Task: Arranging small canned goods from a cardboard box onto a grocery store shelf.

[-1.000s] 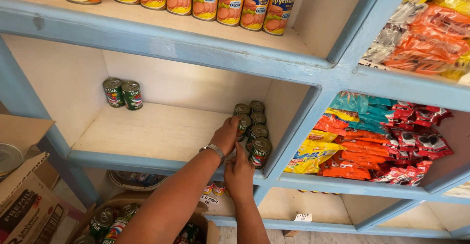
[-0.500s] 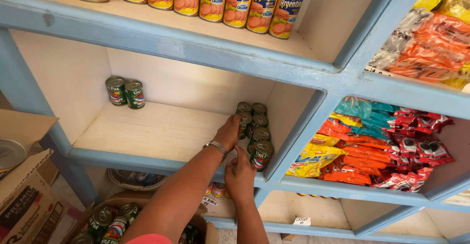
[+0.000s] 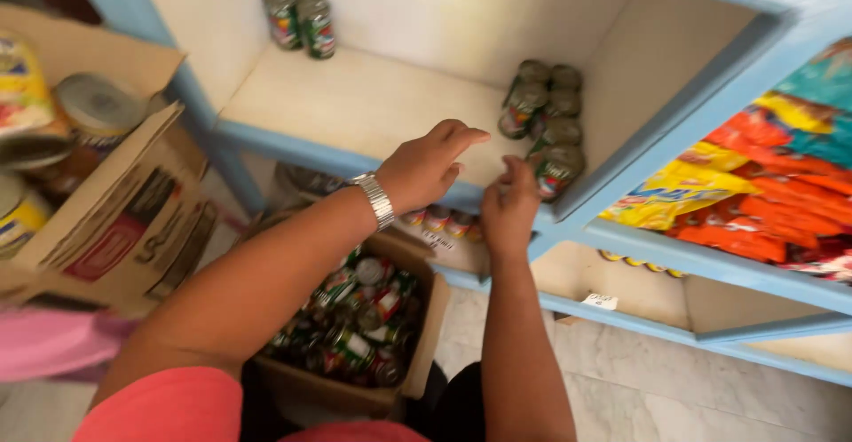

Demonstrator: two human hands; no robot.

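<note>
My left hand (image 3: 428,163), with a metal watch on the wrist, hovers over the front edge of a pale wooden shelf (image 3: 355,105), fingers spread and empty. Just right of it, my right hand (image 3: 510,204) has its fingers loosely curled and holds nothing. Its fingertips are beside the front can of a cluster of green-labelled cans (image 3: 543,122), which stands against the shelf's right wall. Below my arms, an open cardboard box (image 3: 424,353) on the floor is filled with several more such cans.
Two cans (image 3: 302,20) stand at the shelf's back left. At left is an open cardboard box (image 3: 115,220) with larger tins. Bright snack packets (image 3: 754,193) fill the compartment to the right. Small cans (image 3: 439,220) sit on the lower shelf, above a tiled floor (image 3: 674,380).
The view has tilted downward, so the top shelf is out of sight. Both hands have drawn back a little from the can cluster toward the shelf's front edge.
</note>
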